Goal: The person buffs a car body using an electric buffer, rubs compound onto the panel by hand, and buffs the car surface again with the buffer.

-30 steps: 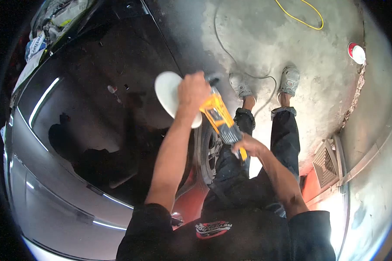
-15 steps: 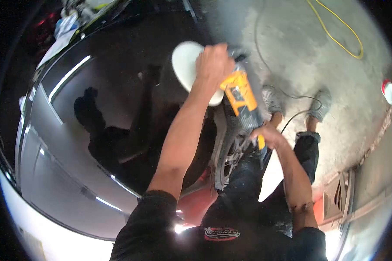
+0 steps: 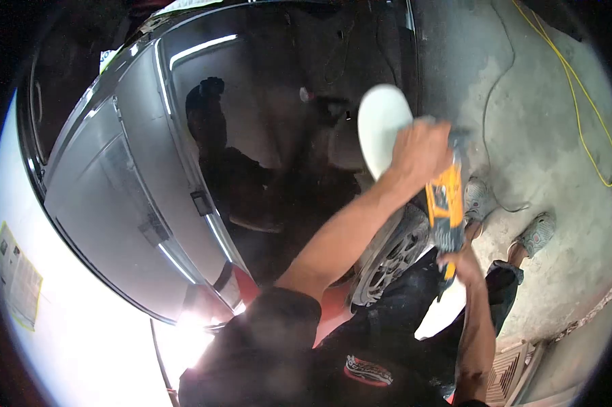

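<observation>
A yellow and black electric polisher is held in both hands beside a glossy dark car. Its round white pad is tilted up on edge at the car's dark body panel; whether it touches the paint is hard to tell. My left hand is wrapped over the polisher's front end, just behind the pad. My right hand grips the rear handle, its fingers partly hidden by the tool.
Below the polisher is a car wheel, close to my legs. A dark cord and a yellow cable lie on the concrete floor. My shoes are at the right. A vent grille sits low at the right.
The view has shifted, showing more of the car's side at the left. Both hands and the polisher have moved right relative to the wheel. The grip is the same.
</observation>
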Available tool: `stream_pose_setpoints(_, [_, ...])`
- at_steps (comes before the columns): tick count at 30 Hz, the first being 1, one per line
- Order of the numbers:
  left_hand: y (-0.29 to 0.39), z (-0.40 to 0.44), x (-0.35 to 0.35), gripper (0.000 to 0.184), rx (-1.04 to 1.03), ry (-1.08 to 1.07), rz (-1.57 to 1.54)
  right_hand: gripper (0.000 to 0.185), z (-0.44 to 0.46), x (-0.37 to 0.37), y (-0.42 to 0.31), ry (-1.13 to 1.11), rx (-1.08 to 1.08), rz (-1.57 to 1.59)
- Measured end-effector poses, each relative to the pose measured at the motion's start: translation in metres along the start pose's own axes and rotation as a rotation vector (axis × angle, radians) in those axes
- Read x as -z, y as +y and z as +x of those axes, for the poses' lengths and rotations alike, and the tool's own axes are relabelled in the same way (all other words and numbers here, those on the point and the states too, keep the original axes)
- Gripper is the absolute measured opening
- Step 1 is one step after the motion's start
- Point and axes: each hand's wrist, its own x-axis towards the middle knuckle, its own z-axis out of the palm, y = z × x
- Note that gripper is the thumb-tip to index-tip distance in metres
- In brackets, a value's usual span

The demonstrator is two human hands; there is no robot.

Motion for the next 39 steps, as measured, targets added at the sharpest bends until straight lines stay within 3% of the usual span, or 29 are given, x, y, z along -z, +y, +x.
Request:
stream_pose_setpoints(2, [-0.006,-0.038,-0.019,0.021,-0.085,0.121,-0.094,0.048,-0.026,0.004,0.027,-0.045,-0.039,-0.028])
stream_pose_setpoints(4, [-0.002,-0.064,-0.016,0.024,0.074,-0.061,-0.09,0.048,-0.045,-0.002,0.042,-0.062,-0.104,-0.007])
stream_pose_setpoints(7, [0.0,-0.093,0.009,0.026,0.055,0.031,-0.096,0.055,-0.059,-0.017,0.042,-0.076,-0.099,-0.076])
stream_pose_setpoints(14, [-0.011,-0.124,0.127,0.021,-0.025,0.422,-0.142,0.069,-0.074,-0.089,-0.054,0.008,0.235,-0.321])
stream_pose_setpoints(19, [-0.016,-0.129,0.203,0.018,-0.126,0.686,-0.142,0.066,-0.083,-0.14,-0.121,-0.025,0.456,-0.458])
stream_pose_setpoints(24, [-0.015,-0.136,0.264,0.016,-0.128,0.837,-0.081,0.065,-0.085,-0.179,-0.163,0.002,0.431,-0.57])
stream_pose_setpoints(33, [-0.025,-0.231,0.222,0.017,-0.021,0.782,-0.104,0.075,-0.126,-0.164,-0.103,-0.062,0.521,-0.695])
stream_pose_setpoints(39, [-0.038,-0.205,0.258,0.019,-0.135,0.886,-0.127,0.07,-0.124,-0.19,-0.119,0.017,0.574,-0.726])
